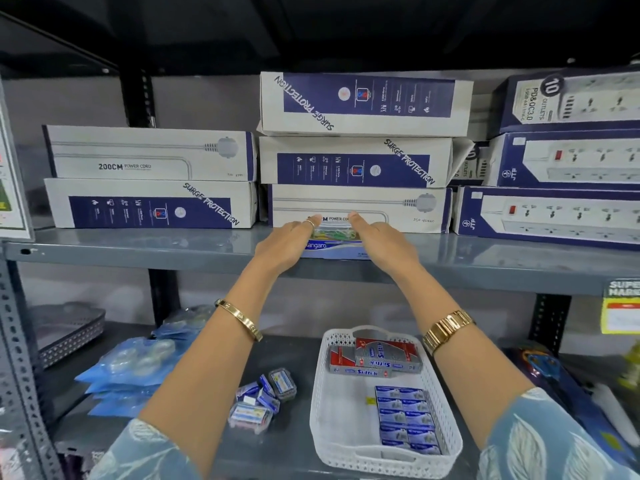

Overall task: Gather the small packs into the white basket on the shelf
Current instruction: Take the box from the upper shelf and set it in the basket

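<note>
On the upper shelf, a clear Kangaro pack [332,242] of coloured clips sits between my hands. My left hand [284,244] presses its left side and my right hand [384,245] its right side, fingers stretched forward. Below, the white basket [322,403] stands on the lower shelf. It holds red and silver Softek boxes [377,358] at the back and a row of small blue packs [405,417] on the right. Several small blue-labelled packs [263,400] lie loose on the shelf to the basket's left.
Long power-strip boxes [356,157] are stacked right behind the clip pack on the upper shelf [138,244]. Blue plastic-wrapped packets [135,362] and a grey tray [69,330] lie at the lower left. A dark packaged item [543,372] sits right of the basket.
</note>
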### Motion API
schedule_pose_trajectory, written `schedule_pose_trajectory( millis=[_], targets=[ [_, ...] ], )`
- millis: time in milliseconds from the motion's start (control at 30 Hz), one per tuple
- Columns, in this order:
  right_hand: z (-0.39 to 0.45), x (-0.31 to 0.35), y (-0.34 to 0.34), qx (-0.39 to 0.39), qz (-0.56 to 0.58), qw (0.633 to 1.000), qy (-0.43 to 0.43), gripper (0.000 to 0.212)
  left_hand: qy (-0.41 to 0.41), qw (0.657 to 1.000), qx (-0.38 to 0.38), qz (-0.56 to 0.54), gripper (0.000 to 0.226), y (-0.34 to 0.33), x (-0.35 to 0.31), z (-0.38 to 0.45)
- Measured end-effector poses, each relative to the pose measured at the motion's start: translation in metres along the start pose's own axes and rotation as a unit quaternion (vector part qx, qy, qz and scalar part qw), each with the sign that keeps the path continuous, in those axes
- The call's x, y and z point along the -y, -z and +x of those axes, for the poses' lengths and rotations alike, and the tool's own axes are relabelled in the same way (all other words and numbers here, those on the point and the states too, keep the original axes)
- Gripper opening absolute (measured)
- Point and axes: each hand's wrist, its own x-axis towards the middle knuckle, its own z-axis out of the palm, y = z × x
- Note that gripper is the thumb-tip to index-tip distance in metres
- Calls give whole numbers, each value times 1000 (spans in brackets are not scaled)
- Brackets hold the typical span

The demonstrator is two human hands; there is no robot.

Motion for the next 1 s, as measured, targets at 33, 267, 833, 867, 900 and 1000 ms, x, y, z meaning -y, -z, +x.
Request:
schedule_pose_trajectory(
  millis=[33, 267, 833, 867, 900, 1000],
  targets=[
    [-3, 0, 2, -2, 10, 1000, -3, 61, 2, 1000, 0, -24, 64, -1, -2, -4],
    [-35, -5, 4, -41, 138, 990, 6, 51, 15, 986, -7, -165, 66, -8, -14, -46],
    [-143, -27, 8, -146, 348, 925, -40, 45, -13, 953, 10, -301, 29, -20, -23, -135],
    [-146, -31, 6, -138, 356, 923, -52, 45, -13, 952, 10, -304, 31, -21, -20, -137],
    [-148, -34, 4, -131, 359, 922, -61, 45, -11, 953, 13, -304, 33, -22, -18, -141],
    [-151, -44, -4, -134, 348, 926, -61, 49, -8, 955, 31, -296, 30, -30, -10, -145]
  ],
)
